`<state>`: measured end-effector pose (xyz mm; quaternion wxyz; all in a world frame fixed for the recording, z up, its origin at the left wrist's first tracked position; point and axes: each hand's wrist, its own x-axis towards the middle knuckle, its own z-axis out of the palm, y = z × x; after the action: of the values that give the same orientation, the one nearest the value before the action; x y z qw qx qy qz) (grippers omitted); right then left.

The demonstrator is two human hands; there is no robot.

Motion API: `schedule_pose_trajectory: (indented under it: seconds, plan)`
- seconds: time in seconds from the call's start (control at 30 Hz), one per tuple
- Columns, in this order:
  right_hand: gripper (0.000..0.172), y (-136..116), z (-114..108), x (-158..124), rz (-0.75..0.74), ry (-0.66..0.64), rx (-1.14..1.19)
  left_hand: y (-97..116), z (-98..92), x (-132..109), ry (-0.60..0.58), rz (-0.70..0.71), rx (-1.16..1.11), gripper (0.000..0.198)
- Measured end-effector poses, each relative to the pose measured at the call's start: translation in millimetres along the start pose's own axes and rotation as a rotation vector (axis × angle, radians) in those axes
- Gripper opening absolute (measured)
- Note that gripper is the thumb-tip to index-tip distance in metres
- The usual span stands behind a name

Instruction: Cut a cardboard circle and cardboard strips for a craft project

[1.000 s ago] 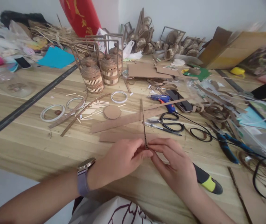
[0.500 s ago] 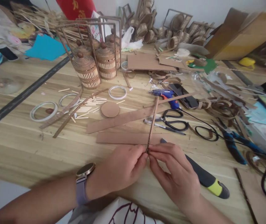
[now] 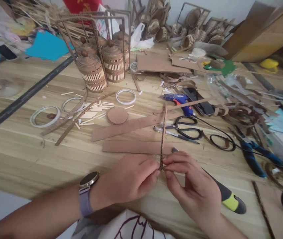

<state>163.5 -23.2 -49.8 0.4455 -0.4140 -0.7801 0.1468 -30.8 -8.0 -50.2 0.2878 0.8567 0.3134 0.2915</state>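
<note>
A narrow corrugated cardboard strip (image 3: 164, 132) stands on edge, its near end pinched between my two hands. My left hand (image 3: 131, 177), with a watch (image 3: 88, 179) on the wrist, is closed on that end from the left. From the right, my right hand (image 3: 193, 186) grips the same end with thumb and fingertips. Beyond the hands lie two flat cardboard strips (image 3: 131, 146) and a cardboard disc (image 3: 117, 115). A cutter with a black and green handle (image 3: 231, 199) lies partly under my right hand.
Right of the strip are black-handled scissors (image 3: 190, 127), a blue glue gun (image 3: 177, 98), a phone (image 3: 198, 101) and blue pliers (image 3: 251, 154). Tape rings (image 3: 126, 96) and thin sticks lie left. Woven lidded baskets (image 3: 91, 73) stand behind; a cardboard box (image 3: 263, 36) is at back right.
Both hands have shifted slightly right, with the near end of the strip. My right thumb and lower fingers are a little more spread. The camera view has moved slightly.
</note>
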Motion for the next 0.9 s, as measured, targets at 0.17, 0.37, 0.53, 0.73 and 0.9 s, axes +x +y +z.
schedule_pose_trajectory:
  seconds: [0.17,0.37,0.53,0.73,0.9]
  plan:
    - [0.016,-0.2,-2.4,-0.6,0.044,-0.017,0.054,-2.1,-1.6,0.0,0.000,0.037,-0.012,0.030]
    - [0.018,-0.9,-2.4,0.4,-0.031,-0.007,0.004,-2.6,-2.8,-0.8,-0.027,-0.063,0.015,0.037]
    - [0.022,-1.6,1.4,-0.4,-0.124,0.006,-0.109,-1.2,-2.6,-1.3,-0.039,-0.117,0.052,0.037]
    - [0.021,-2.0,5.8,-3.8,-0.162,0.004,-0.198,-0.9,1.7,0.3,-0.065,-0.179,0.076,0.022]
    - [0.019,-1.7,7.3,-5.7,-0.170,-0.017,-0.246,-1.4,4.4,0.1,-0.045,-0.210,0.054,0.018]
